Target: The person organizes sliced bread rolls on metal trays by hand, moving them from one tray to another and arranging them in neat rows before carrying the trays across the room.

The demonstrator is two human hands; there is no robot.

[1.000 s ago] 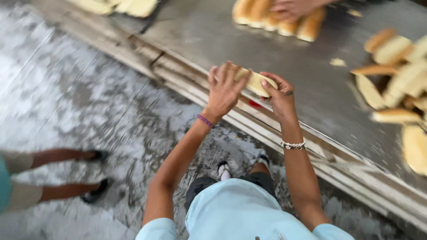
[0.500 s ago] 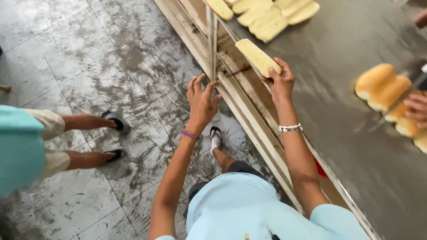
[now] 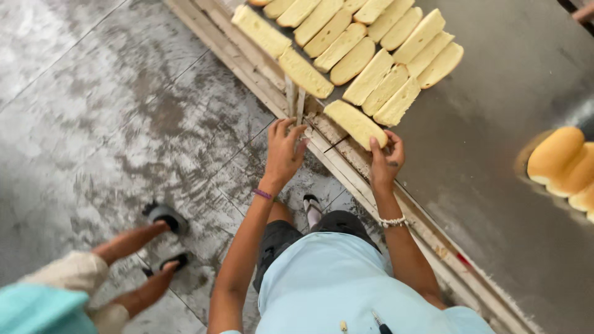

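The right hand (image 3: 385, 158) is pinched around the near end of a pale yellow bread slice (image 3: 354, 124), thumb on one side and fingers curled over the other, right at the edge of the metal table (image 3: 495, 154). The slice lies flat on the tabletop, just below the laid-out bread and apart from it by a narrow gap. The left hand (image 3: 284, 151) holds nothing; its fingers are spread and reach up toward the wooden frame (image 3: 294, 99) along the table's edge, fingertips at the two short upright slats there, though I can't quite tell if they touch.

Beyond the hands, rows of cut bread slices (image 3: 365, 43) lie side by side, angled across the grey surface. Off to the right sit a few rounded golden buns (image 3: 560, 164), well apart from the slices. Down on the stained concrete floor (image 3: 111, 111), another person's legs (image 3: 133, 266) in dark sandals stand to the left.
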